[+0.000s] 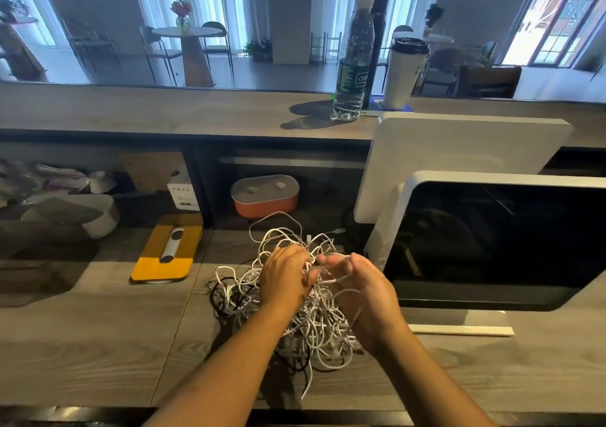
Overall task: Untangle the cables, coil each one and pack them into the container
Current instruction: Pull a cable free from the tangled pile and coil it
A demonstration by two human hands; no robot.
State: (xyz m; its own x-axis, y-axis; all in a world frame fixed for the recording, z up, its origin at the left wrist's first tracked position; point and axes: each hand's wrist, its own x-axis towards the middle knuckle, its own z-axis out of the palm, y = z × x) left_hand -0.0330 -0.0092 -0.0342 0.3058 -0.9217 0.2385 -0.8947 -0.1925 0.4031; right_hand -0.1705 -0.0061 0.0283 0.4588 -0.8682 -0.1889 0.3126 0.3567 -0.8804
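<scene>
Left hand (284, 279) is seen with its fingers curled into the top of the cables (241, 290), which are heaped in one white-and-black tangle on the desk (98, 344). Straight behind, under the shelf, the container (264, 197) is set with its grey lid on. Right hand (362, 295) is closed on a few white strands, held up just beside the left. No cable is judged freed, coiled or packed yet; nearly everything is left to be done.

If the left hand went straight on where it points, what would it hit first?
Probably the far loops of the cable tangle that the left hand is in, then the orange container.
</scene>
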